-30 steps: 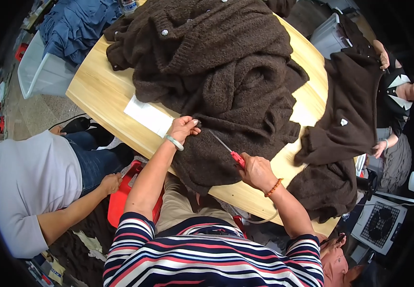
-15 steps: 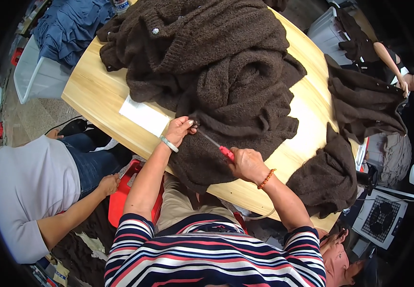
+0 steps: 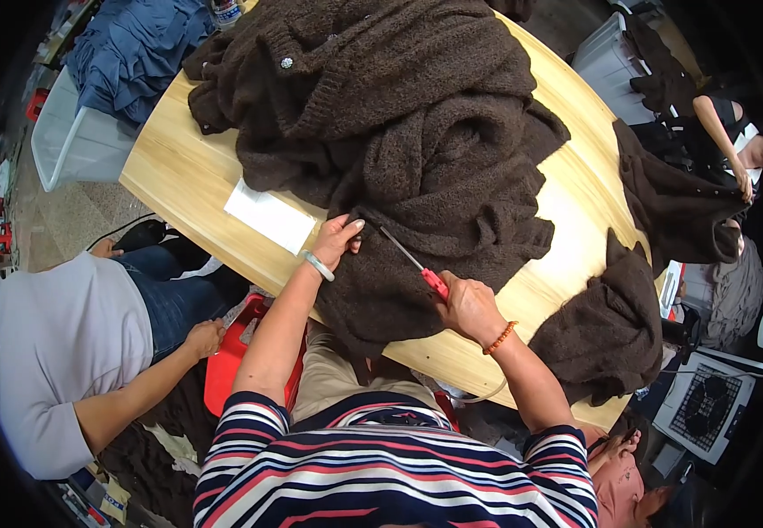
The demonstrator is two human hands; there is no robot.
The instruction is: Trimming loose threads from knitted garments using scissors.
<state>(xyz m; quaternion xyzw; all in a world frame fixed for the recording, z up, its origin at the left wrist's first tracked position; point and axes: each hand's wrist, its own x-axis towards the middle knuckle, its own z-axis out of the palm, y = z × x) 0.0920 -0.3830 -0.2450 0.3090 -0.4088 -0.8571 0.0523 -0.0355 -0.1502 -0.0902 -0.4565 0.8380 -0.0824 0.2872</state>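
Head view: we pinch one brown knit heap (image 3: 425,141) at twelve o'clock with our left hand (image 3: 335,241) and grip one red-handled tool (image 3: 434,282) in our right hand (image 3: 472,310), pointing it toward half past ten. One white sheet (image 3: 269,217) lies at ten o'clock.

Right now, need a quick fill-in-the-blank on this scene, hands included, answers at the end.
1. The person's right hand holds a slim tool with a ____ handle.
2. The person's left hand grips a dark ____ knit garment.
3. The pale bangle circles the person's ____ wrist.
4. The plastic bin at the picture's upper left holds a heap of ____ fabric.

Missing words: red; brown; left; blue.
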